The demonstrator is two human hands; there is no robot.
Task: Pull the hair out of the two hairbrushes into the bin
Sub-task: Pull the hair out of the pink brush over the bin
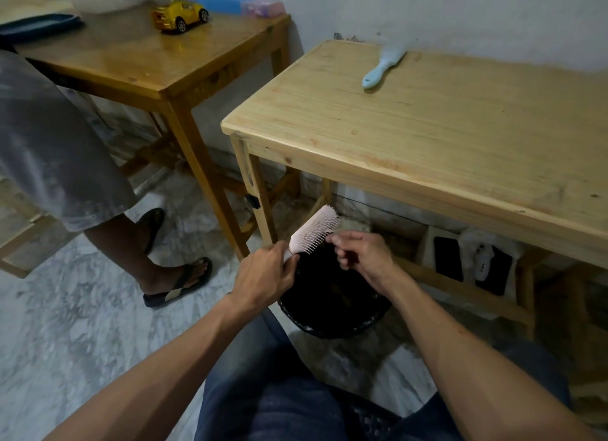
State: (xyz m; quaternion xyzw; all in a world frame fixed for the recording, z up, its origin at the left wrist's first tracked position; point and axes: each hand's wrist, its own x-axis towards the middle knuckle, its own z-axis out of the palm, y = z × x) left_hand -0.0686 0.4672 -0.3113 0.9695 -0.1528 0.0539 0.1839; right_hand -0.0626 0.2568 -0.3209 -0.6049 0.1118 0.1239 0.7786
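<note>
While the left hand (265, 272) grips the handle of the pink hairbrush (314, 231) above the black bin (332, 304) on the floor, the right hand (360, 254) pinches with its fingertips at the bristles. On the light wooden table (444, 137), near the wall, lies the blue hairbrush (383, 66), well apart from both hands.

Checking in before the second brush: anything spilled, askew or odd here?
Nothing stands out. The pink brush is held over the black bin, the blue brush lies flat on the light table, and no hair shows on the floor.
</note>
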